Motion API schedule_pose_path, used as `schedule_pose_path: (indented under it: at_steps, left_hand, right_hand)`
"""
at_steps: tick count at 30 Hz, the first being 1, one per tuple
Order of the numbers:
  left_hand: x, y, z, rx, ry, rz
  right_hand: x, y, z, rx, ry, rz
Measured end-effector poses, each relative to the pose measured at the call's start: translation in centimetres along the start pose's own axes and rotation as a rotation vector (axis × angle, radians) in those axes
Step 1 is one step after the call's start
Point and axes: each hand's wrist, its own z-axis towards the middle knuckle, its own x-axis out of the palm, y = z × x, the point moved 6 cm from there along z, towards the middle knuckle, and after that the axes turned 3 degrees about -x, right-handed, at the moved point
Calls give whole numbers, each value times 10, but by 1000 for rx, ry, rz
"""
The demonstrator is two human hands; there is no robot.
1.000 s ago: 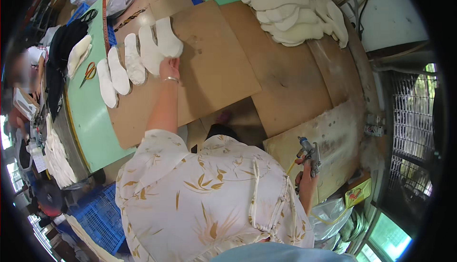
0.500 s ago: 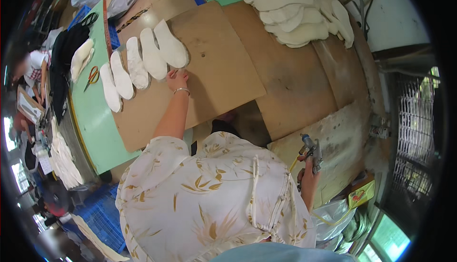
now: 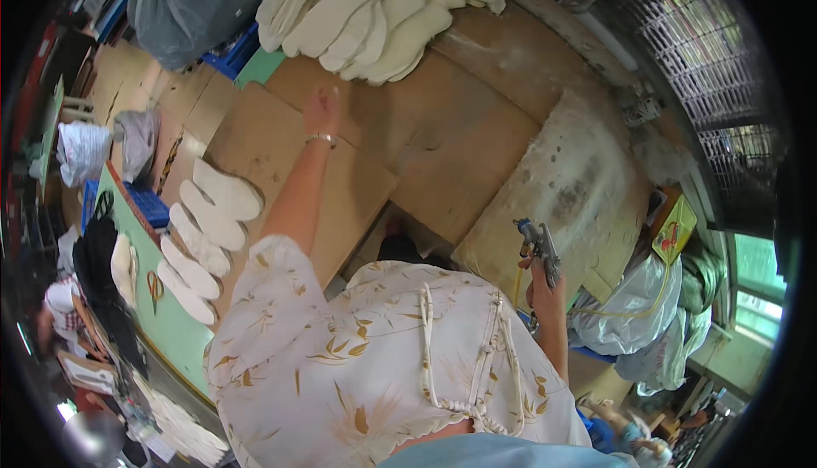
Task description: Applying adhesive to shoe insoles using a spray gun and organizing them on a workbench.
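Note:
My right hand (image 3: 546,288) is closed around the handle of a metal spray gun (image 3: 541,251) with a blue part at its tip, held over the pale, stained sheet at the right. My left hand (image 3: 322,112) is stretched forward over the brown board, just short of a heap of cream insoles (image 3: 340,8). Motion smears its fingers, so I cannot make out whether they are closed; nothing shows in them. Left of that forearm lies a slanted row of several white insoles (image 3: 202,221) on a cardboard sheet (image 3: 289,157).
Orange-handled scissors (image 3: 155,289) and another cream piece (image 3: 122,268) rest on the green tabletop (image 3: 174,336). A yellow hose (image 3: 625,311) runs from the gun past plastic bags (image 3: 634,302). A barred window (image 3: 694,38) stands at the far right. Another person (image 3: 68,315) is at the left.
My view has turned to the right. My left hand has left the row of insoles and moved forward and right toward the heap. The right hand still holds the spray gun.

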Motion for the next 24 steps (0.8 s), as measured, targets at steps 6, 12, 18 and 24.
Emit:
schedule_pose_path:
  at_steps: [6,12,18,24]
  left_hand:
    - [70,14,146,592,253,1058]
    - [54,61,170,-579,114,-358]
    - [41,-20,126,-699,365,-973]
    - [97,-178,49,-481,598,-1043]
  right_hand:
    - [-22,-12,-31,62,-238,21]
    - [-33,-34,-42,-63,-349,6]
    - [-43,-37,-41,160,-239,56]
    - [-67,-47,-39,60,-250,84]
